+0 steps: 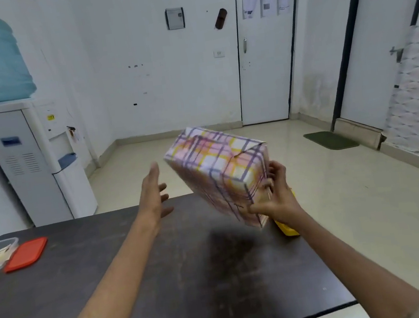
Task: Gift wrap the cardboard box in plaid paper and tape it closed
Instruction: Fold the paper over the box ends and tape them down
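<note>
- Two hands work above the table (180, 284); we read them left to right.
- Left hand (154, 193): fingers spread, holding nothing, just left of the box (218, 173), apart from it.
- Box: wrapped, airborne, tilted; long axis slopes from its folded end, up and away, down to the right.
- Right hand (275, 198): fingers curled round the lower end; the nearer hand.

Plaid pink-yellow-purple box (218, 173), red lid (26, 254)

One wrapped box (216, 176); two hands: left hand (153, 196), right hand (278, 197); one clear container (12, 241); one red lid (26, 254).
</note>
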